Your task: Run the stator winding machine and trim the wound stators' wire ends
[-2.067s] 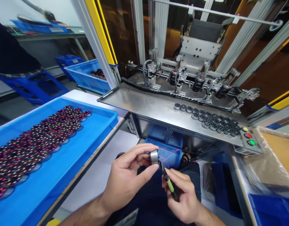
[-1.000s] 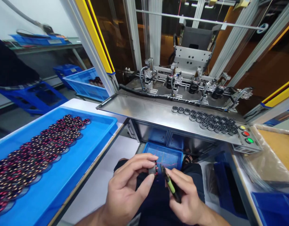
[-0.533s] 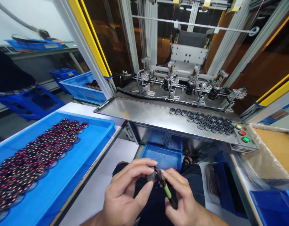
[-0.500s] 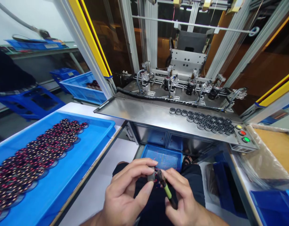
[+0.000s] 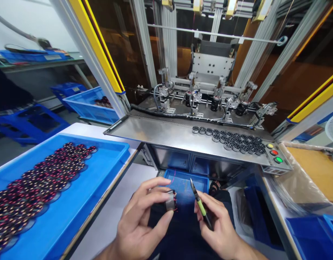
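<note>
My left hand (image 5: 141, 224) pinches a small round metal motor part (image 5: 170, 200) with red wire on it, held over my lap. My right hand (image 5: 216, 225) grips a thin tool with a green handle and dark tips (image 5: 200, 207), its point lifted a little to the right of the part and clear of it. Below the hands sits a small blue bin (image 5: 186, 180) with bits of red wire in it.
A large blue tray (image 5: 101, 169) of several red-wound parts lies at left. A steel shelf (image 5: 161, 131) ahead carries several dark round parts (image 5: 231, 141) and coloured buttons (image 5: 274, 152). A machine (image 5: 210, 86) stands behind it. Blue bins (image 5: 87, 106) and a person's dark sleeve (image 5: 6, 94) are at far left.
The tool's tip was against the motor part; my right hand has drawn it away to the right and upward. The view has tilted up slightly.
</note>
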The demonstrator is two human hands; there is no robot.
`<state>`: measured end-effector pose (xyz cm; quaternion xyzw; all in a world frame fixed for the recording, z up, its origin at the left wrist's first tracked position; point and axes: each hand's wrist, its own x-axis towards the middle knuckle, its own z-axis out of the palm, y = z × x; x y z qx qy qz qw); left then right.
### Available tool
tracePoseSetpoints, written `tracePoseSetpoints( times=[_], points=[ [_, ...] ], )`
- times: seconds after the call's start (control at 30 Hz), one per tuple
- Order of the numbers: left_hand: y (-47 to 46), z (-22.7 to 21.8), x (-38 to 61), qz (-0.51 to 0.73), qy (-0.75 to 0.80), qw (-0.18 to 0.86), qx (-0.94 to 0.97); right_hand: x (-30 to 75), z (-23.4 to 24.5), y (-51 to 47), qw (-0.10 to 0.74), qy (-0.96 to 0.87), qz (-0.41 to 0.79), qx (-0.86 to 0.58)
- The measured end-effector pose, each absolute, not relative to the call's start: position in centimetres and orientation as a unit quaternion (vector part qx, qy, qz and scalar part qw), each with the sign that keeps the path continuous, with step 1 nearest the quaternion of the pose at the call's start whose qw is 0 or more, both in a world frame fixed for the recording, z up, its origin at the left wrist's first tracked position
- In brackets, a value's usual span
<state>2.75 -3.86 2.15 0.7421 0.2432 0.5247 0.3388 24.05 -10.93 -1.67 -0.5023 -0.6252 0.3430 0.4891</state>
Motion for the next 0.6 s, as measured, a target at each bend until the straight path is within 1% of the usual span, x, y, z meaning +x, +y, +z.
tracePoseSetpoints(
  times=[0.13, 0.3, 0.37, 0.5, 0.6],
  points=[
    [-3.2, 1.6, 2.6, 0.561, 0.24, 0.314, 0.727, 24.6, -1.1, -12.0, 0.486, -0.608, 0.373, -0.505],
    [-2.7, 2.1, 2.0, 0.527, 0.251, 0.16, 0.796, 25.1, -0.3, -13.0, 0.497, -0.579, 0.492, -0.42],
    [-2.7, 2.6, 1.9, 0.519, 0.254, 0.124, 0.807, 25.2, 0.4, -13.1, 0.482, -0.568, 0.544, -0.386],
    [-2.8, 3.3, 2.1, 0.503, 0.267, 0.087, 0.818, 24.8, 1.7, -12.7, 0.43, -0.535, 0.629, -0.365],
    [-2.7, 3.4, 2.1, 0.502, 0.244, 0.084, 0.825, 24.4, 2.3, -12.3, 0.411, -0.518, 0.661, -0.355]
  ],
)
